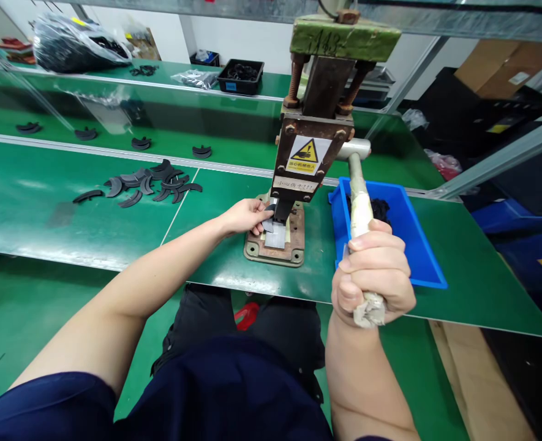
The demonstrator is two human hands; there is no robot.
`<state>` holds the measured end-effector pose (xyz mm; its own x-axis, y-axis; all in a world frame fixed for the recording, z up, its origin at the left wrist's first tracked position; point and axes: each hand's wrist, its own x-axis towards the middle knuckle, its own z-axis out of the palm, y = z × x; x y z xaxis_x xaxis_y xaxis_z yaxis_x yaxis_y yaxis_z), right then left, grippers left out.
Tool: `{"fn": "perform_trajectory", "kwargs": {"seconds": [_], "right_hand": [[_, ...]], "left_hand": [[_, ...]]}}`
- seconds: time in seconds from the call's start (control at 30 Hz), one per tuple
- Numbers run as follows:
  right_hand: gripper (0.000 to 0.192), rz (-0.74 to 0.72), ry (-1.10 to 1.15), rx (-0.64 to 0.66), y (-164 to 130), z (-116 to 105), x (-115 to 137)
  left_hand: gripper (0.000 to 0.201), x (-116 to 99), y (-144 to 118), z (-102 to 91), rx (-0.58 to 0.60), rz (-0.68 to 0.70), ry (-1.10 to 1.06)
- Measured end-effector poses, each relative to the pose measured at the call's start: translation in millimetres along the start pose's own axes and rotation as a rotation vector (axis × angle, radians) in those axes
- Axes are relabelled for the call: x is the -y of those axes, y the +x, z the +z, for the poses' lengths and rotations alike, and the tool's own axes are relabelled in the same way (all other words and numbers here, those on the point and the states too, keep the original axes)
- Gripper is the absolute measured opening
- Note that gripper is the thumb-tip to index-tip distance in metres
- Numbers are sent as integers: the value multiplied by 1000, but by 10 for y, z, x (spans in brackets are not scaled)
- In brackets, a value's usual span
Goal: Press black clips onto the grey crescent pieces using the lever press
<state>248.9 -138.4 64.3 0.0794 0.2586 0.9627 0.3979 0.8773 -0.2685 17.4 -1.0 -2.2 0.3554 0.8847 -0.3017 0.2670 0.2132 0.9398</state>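
A rusty hand press [308, 144] with a yellow warning label stands on the green table [91, 220]. My right hand [374, 272] is closed around its tape-wrapped lever [359, 202], pulled down toward me. My left hand [245, 216] reaches to the press base [293, 242] and pinches a small dark part [269, 211] beside the ram, over a grey metal plate [276, 236].
A blue bin [413, 245] with dark parts sits right of the press. Several black curved pieces [149, 182] lie on the table to the left. More pieces ride the conveyor belt [114, 131] behind. A black tray [240, 76] and bags stand on the far shelf.
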Motion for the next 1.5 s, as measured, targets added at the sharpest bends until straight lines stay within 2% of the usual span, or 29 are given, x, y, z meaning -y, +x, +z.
{"fn": "perform_trajectory", "kwargs": {"seconds": [0.23,0.4,0.6,0.73,0.83,0.9,0.93,0.97,1.0,1.03,1.07,1.1,1.13,1.2,1.23,1.27,1.33,1.4,1.5], "right_hand": [[37,23,-2,-12,1,9,20],[40,27,-8,-56,2,47,36],[40,35,-51,-43,1,32,38],[41,34,-46,-31,4,11,37],[43,23,-15,-63,-5,17,-1],[44,7,-2,-100,-16,29,-47],[44,1,2,-110,-22,36,-73],[45,-4,3,-123,-27,43,-99],[45,-22,7,-137,-31,49,-123],[45,-42,11,-147,-35,54,-145],[45,-59,14,-158,-38,57,-162],[45,-64,15,-165,-40,60,-174],[45,-67,15,-174,-42,62,-179],[44,-53,10,-175,-44,63,-173],[43,-40,4,-173,-44,64,-163],[43,-37,0,-168,-43,66,-150],[43,-29,-15,-163,-38,72,-124],[44,-20,-30,-159,-30,80,-109],[45,-42,-34,-162,-24,90,-119]], "left_hand": [[42,-120,161,-21,59,-75,89],[36,-221,140,96,-3,-130,143],[29,-221,54,204,-66,-167,134],[42,-160,-41,268,-130,-106,109],[39,-92,-200,256,-20,10,-3],[36,-40,-304,115,136,84,-18],[36,-12,-341,-18,184,119,26],[35,17,-361,-194,182,151,111],[33,49,-364,-410,124,179,233],[30,82,-349,-659,-18,213,385],[27,118,-318,-927,-210,235,571],[28,156,-276,-1199,-358,216,765],[33,194,-228,-1460,-454,183,933],[47,272,-135,-1894,-513,78,1165],[52,307,-97,-2049,-484,31,1239],[54,340,-65,-2158,-439,-5,1294],[50,390,-19,-2251,-353,-27,1365],[45,421,11,-2213,-322,6,1408],[44,432,23,-2007,-320,102,1401]]}}
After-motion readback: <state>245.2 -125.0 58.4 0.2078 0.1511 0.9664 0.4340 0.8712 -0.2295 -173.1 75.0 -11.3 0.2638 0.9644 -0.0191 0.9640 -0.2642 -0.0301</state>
